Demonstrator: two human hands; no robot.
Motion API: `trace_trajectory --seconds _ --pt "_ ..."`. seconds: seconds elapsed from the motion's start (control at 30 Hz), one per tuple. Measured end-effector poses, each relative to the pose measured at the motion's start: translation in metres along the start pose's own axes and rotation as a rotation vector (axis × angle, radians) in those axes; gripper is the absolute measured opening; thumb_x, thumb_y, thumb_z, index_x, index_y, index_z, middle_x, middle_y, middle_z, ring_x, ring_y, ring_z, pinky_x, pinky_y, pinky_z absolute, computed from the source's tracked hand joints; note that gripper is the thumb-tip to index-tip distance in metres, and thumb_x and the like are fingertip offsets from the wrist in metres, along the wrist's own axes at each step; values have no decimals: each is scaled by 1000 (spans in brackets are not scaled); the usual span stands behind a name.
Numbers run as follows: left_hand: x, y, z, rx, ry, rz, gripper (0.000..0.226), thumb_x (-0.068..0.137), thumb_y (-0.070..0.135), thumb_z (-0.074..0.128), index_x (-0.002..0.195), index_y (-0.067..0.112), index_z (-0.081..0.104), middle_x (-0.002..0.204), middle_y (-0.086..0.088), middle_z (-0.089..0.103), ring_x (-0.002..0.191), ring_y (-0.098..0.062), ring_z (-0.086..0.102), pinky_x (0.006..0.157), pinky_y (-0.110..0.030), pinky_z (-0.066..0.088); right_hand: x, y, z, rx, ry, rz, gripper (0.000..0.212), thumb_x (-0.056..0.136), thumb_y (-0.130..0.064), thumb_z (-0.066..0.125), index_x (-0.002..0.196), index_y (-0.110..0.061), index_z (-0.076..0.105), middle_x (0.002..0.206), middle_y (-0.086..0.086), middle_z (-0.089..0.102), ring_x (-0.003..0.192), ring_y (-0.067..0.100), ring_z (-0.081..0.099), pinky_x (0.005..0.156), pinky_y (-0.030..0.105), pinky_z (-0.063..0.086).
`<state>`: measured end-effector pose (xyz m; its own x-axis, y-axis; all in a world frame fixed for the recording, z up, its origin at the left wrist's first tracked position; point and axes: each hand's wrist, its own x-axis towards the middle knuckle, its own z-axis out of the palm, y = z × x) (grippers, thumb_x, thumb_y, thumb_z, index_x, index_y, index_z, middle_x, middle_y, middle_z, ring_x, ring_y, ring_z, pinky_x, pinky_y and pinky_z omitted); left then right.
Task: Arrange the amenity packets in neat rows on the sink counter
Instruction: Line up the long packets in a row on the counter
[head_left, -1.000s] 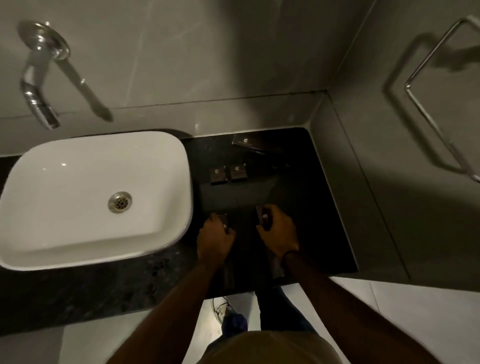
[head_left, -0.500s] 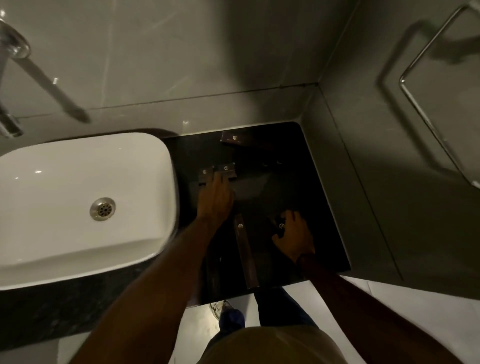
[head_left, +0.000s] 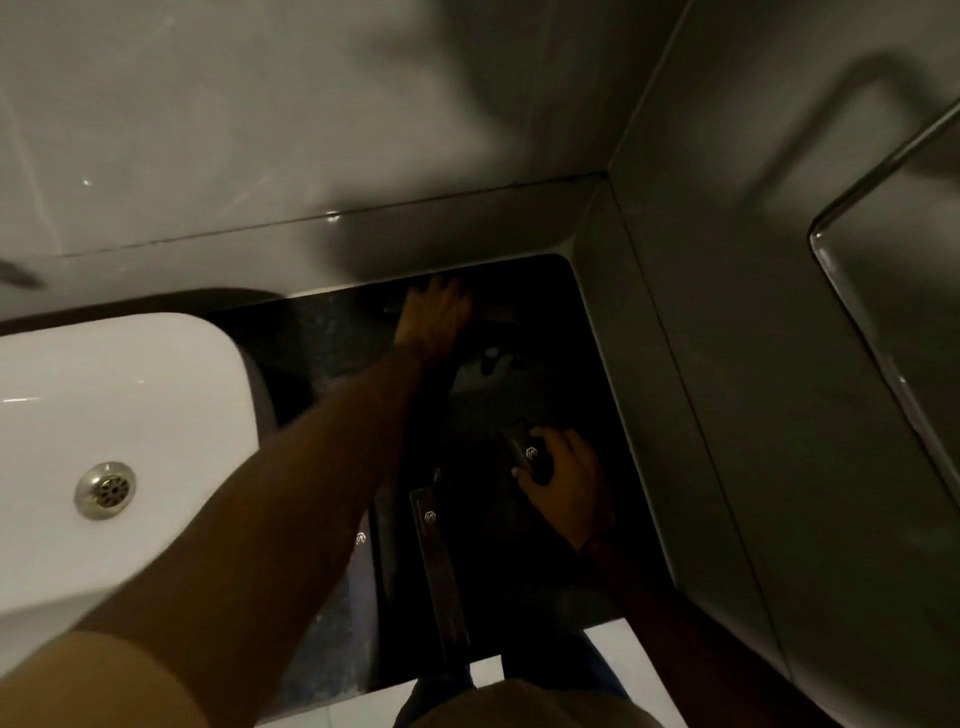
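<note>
The dark amenity packets lie on the black sink counter (head_left: 587, 364), right of the basin. My left hand (head_left: 435, 318) reaches to the back wall and covers a flat dark packet (head_left: 496, 313); blur hides whether its fingers grip it. My right hand (head_left: 569, 483) is shut on a small dark packet with a white logo (head_left: 529, 453), near the counter's middle. A long narrow packet (head_left: 437, 566) lies lengthwise toward the front edge. Another packet's logo (head_left: 361, 538) peeks out beside my left forearm. Small blurred packets (head_left: 491, 358) sit just under my left wrist.
A white basin (head_left: 130, 415) with a metal drain (head_left: 105, 489) fills the left. Grey tiled walls close the counter at the back and right. A metal towel rail (head_left: 883, 171) hangs on the right wall. My legs and the pale floor show below the front edge.
My left hand has moved from the pair of small packets to the packet at the back wall. My right hand still holds its small packet. The view has shifted right.
</note>
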<state>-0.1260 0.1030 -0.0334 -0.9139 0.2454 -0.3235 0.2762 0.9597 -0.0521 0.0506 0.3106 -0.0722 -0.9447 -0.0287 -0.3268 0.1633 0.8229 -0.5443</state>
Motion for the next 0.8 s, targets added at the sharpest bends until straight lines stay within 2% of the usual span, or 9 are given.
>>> trace_trajectory --seconds 0.13,0.23,0.3,0.4,0.5,0.57,0.67,0.73,0.8 --pt "-20 -5 -24 -160 175 3 59 84 17 59 139 7 39 143 -18 42 125 -42 41 91 -53 43 -4 1 -6 37 -21 -6 52 82 -43 70 129 -27 57 118 6 58 111 26 58 89 43 56" --pt "-57 0 -26 -186 324 205 70 75 23 62 140 8 40 143 -17 46 127 -41 41 93 -52 44 -10 2 -12 66 -41 2 53 82 -38 73 130 -25 58 116 9 59 109 28 61 90 42 56" --pt "-91 15 -9 -121 296 348 68 79 21 64 142 10 41 147 -15 44 133 -41 39 99 -54 44 -15 3 -15 90 -31 8 49 82 -35 74 128 -23 61 119 11 61 110 29 61 93 41 55" --pt "-142 50 31 11 292 589 60 76 18 68 133 14 52 139 -12 55 126 -43 50 90 -54 51 -28 8 -18 104 24 -16 41 85 -31 70 125 -24 63 117 12 63 109 31 63 95 35 52" --pt "-175 82 69 66 191 724 62 78 15 71 135 19 47 146 -7 46 135 -41 40 97 -56 48 -41 12 -22 74 -5 40 44 86 -37 68 127 -25 60 118 12 62 108 30 63 93 43 54" --pt "-186 97 86 121 134 752 64 78 16 74 135 21 44 148 -6 42 139 -38 34 103 -55 43 -50 16 -23 42 -17 70 47 86 -39 68 129 -25 57 121 11 61 110 31 61 93 45 54" --pt "-191 103 99 96 120 800 67 73 13 76 133 20 46 144 -7 48 137 -33 40 108 -52 40 -57 16 -22 -22 46 109 53 84 -41 67 132 -23 52 126 12 57 114 31 58 93 47 53" --pt "-191 88 99 -4 157 728 67 77 15 74 137 21 44 146 -6 47 137 -30 41 108 -48 41 -54 7 -22 -71 107 62 56 82 -43 67 132 -23 50 126 10 57 114 30 58 92 47 53" --pt "-187 59 95 -130 212 550 65 81 18 71 139 21 42 148 -7 45 137 -28 41 108 -46 42 -41 -11 -20 -96 116 -30 60 81 -42 67 135 -22 48 130 9 56 116 29 57 94 47 53"
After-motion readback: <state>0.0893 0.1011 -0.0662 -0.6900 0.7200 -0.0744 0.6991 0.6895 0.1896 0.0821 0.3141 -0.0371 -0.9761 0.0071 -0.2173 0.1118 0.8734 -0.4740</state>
